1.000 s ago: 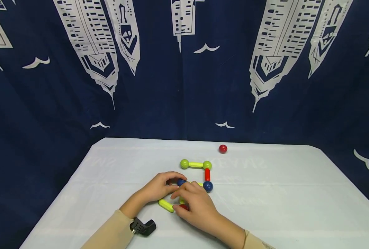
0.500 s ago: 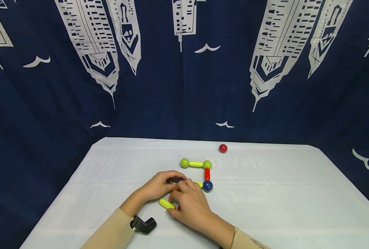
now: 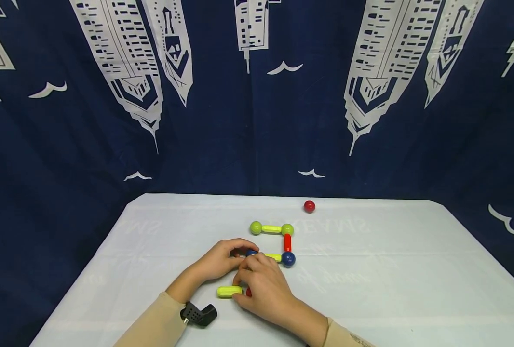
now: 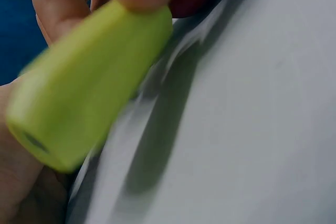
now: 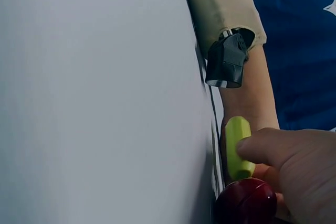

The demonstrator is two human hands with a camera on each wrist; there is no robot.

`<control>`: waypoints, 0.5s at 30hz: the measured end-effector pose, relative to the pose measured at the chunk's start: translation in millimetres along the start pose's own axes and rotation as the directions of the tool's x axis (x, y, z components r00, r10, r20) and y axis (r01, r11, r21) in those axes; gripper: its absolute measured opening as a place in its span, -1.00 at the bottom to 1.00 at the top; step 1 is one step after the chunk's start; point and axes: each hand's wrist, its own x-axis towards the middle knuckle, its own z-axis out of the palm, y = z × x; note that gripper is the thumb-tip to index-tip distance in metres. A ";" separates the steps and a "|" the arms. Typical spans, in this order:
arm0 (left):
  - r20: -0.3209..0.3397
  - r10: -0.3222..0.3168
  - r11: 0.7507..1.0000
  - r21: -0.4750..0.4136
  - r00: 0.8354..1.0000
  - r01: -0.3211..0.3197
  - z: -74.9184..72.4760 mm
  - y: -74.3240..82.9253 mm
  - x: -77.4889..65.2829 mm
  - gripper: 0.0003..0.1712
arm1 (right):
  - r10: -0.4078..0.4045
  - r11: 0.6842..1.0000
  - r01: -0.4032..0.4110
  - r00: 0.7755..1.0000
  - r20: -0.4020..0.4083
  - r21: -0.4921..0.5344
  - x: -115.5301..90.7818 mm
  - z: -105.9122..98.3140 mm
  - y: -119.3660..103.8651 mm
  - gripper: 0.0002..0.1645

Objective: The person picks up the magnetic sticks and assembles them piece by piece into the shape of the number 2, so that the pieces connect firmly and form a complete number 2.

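My right hand (image 3: 267, 291) pinches a yellow-green rod (image 3: 228, 292) between thumb and finger, its far end pointing left. In the right wrist view, the rod (image 5: 236, 142) meets a dark red ball (image 5: 247, 203) at one end. Mostly behind my right hand, that red ball (image 3: 249, 292) shows only a sliver. My left hand (image 3: 220, 260) curls round a blue ball (image 3: 251, 252) at the left end of another yellow-green rod (image 3: 275, 257). That rod runs to a second blue ball (image 3: 288, 259). Close in the left wrist view, the pinched rod (image 4: 89, 87) hangs over its shadow.
From the right blue ball, a red rod (image 3: 288, 243) leads back to a green ball (image 3: 287, 229). A yellow-green rod (image 3: 272, 229) joins it to another green ball (image 3: 256, 227). A loose red ball (image 3: 309, 206) lies near the back edge of the white table (image 3: 391, 289).
The pinched rod has swung from slanting to nearly level, left to right. My right hand has shifted slightly left, covering more of the red ball. My left hand has stayed in place.
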 end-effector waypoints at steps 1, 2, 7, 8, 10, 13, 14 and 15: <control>0.001 0.002 1.000 -0.005 1.000 -0.002 0.2 -0.3 -0.1 -0.59 | 0.011 1.000 -0.011 1.000 0.013 0.016 -0.6 -1.6 -0.4 -0.81; 0.000 0.006 1.000 -0.009 1.000 -0.006 0.4 -0.5 -0.1 -0.60 | 0.021 0.999 -0.022 1.000 0.024 0.033 -1.5 -3.3 -0.3 -0.81; -0.004 0.027 0.999 -0.019 1.000 -0.027 1.4 -0.7 0.1 -0.62 | 0.065 0.990 -0.069 0.997 0.036 0.123 -9.5 -11.8 6.9 -0.83; -0.005 0.026 0.999 -0.019 1.000 -0.026 1.4 -0.3 0.0 -0.62 | 0.065 0.988 -0.069 0.997 0.028 0.141 -11.8 -13.3 9.3 -0.83; -0.006 0.018 1.000 -0.014 1.000 -0.018 1.1 0.5 -0.3 -0.62 | 0.069 0.981 -0.070 0.998 0.009 0.181 -16.4 -15.9 13.7 -0.83; -0.008 0.011 1.000 -0.009 1.000 -0.011 0.4 1.0 -1.2 -0.61 | 0.064 0.968 -0.057 0.998 -0.022 0.243 -21.8 -18.3 19.5 -0.80; -0.009 0.009 1.000 -0.008 1.000 -0.009 0.1 1.0 -1.6 -0.61 | 0.058 0.963 -0.048 0.998 -0.031 0.265 -22.8 -18.5 21.1 -0.78; -0.011 0.006 1.000 -0.006 1.000 -0.006 0.0 0.8 -1.9 -0.61 | 0.047 0.958 -0.034 0.998 -0.038 0.284 -23.3 -18.3 22.4 -0.76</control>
